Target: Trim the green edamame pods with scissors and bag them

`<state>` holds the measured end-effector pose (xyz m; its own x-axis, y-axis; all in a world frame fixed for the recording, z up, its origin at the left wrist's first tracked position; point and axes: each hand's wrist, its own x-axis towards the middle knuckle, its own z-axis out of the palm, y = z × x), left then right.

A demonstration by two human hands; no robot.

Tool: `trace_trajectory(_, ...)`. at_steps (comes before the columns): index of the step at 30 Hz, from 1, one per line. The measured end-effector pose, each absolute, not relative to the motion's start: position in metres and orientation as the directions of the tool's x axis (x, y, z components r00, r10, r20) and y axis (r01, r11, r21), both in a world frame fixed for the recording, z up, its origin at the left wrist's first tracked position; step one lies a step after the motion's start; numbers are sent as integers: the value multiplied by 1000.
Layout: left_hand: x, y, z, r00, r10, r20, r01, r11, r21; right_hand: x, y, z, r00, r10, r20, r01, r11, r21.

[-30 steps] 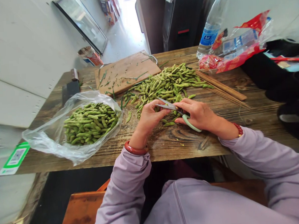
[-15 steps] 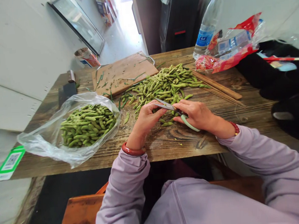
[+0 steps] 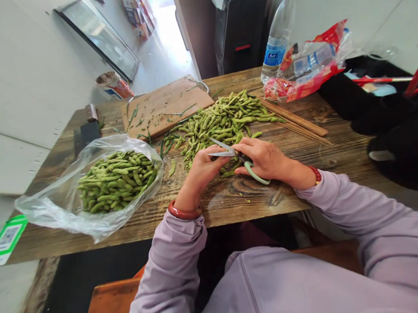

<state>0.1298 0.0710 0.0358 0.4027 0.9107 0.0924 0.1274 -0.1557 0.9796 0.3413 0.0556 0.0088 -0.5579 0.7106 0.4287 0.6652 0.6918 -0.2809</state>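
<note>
My right hand [image 3: 268,160] is wrapped round a pair of scissors [image 3: 255,173] with pale green handles. Their blades are spread apart and point left, across the fingertips of my left hand [image 3: 203,168]. The left thumb and fingers are pinched together close to the blades; what lies between them is hidden. Just beyond both hands spreads a loose heap of green edamame pods [image 3: 224,120]. To the left, a clear plastic bag [image 3: 67,186] lies with its mouth open, holding many more pods [image 3: 116,181].
Behind the heap lies a wooden cutting board [image 3: 170,102] with green scraps. A cleaver [image 3: 89,128] rests at the left. Wooden skewers [image 3: 299,120], a water bottle [image 3: 275,48] and a red plastic wrapper [image 3: 306,75] are on the right, beside a black container [image 3: 350,93].
The scissor blades have spread wider apart. My view has shifted a little, so the table and things on it sit further left. Both hands keep nearly the same place over the table.
</note>
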Motion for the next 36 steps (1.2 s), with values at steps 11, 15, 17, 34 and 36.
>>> trace_trajectory(11, 131, 66, 41, 405, 914, 3, 127, -59, 990, 344, 53, 10, -564, 724, 398, 688, 678, -258)
trace_trajectory(15, 129, 66, 42, 415, 910, -12, 135, -48, 990, 344, 52, 10, -568, 731, 379, 697, 672, -251)
trace_trajectory(17, 128, 67, 41, 426, 905, -15, 134, -46, 990, 345, 52, 11, -573, 733, 367, 698, 671, -249)
trace_trajectory(34, 120, 76, 36, 249, 961, -117, -119, 150, 981, 349, 56, 12, -402, 819, 410, 707, 562, -429)
trace_trajectory(36, 120, 77, 37, 221, 966, -133, -194, 177, 965, 350, 56, 10, -381, 817, 432, 684, 564, -463)
